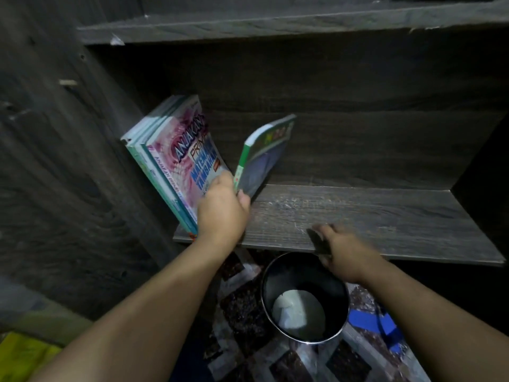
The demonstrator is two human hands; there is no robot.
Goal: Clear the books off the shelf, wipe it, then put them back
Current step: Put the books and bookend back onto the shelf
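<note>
Several books [176,158] lean against the left wall of the dark wooden shelf [358,216], the front one pink and white. My left hand [223,210] grips the lower end of a green-spined book [261,158], which tilts to the right just beside the leaning books. At the shelf's front edge, my right hand [344,255] holds a dark cloth [321,241]. The part of the shelf board to the right of the books is bare.
Below the shelf edge, a black bucket [304,293] with something white inside stands on the patterned floor. A blue object [380,323] lies to its right. Another shelf board [275,26] runs above. A yellow-green thing [24,351] lies at the bottom left.
</note>
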